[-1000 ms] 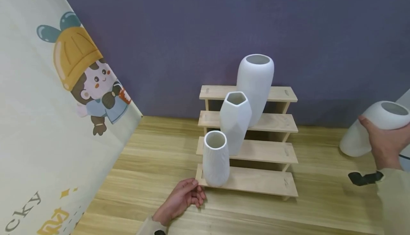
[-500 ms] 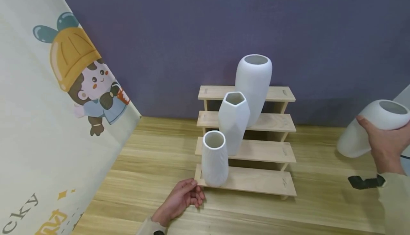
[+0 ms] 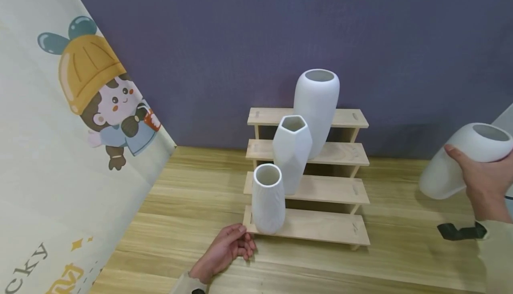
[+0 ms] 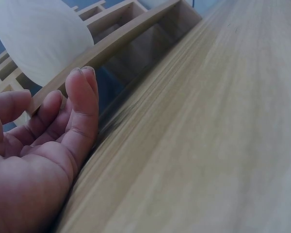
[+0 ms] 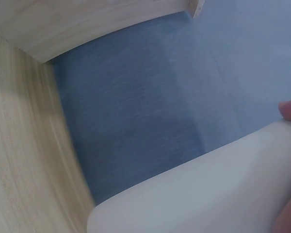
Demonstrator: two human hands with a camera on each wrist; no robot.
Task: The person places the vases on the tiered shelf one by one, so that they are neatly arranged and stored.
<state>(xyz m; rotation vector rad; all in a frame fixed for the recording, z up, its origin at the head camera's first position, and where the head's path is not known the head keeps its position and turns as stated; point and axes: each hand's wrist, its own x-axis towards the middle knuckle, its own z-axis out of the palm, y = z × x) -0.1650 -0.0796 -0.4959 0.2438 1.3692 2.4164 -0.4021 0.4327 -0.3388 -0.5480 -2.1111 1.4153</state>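
My right hand (image 3: 486,178) grips a smooth white vase (image 3: 449,169) at the right of the head view, its mouth leaning right. Whether its base touches the table cannot be told. In the right wrist view this vase (image 5: 203,189) fills the lower right. With thumb and fingers, my left hand (image 3: 226,249) pinches the front left corner of a stepped wooden display stand (image 3: 324,227). In the left wrist view its fingers (image 4: 82,104) curl at the board's edge. On the stand are a small textured vase (image 3: 268,205), a faceted vase (image 3: 292,156) and a tall smooth vase (image 3: 316,102).
The stand is on a wood-grain table (image 3: 192,196). A dark blue-purple backdrop (image 3: 208,62) rises behind it. At the left hangs a pale panel (image 3: 32,151) with a cartoon figure. Part of a light object (image 3: 506,118) shows at the far right edge.
The vase in my right hand has shifted slightly left, its base lower in view. My left hand keeps its place at the stand's corner. The head view has drifted a little.
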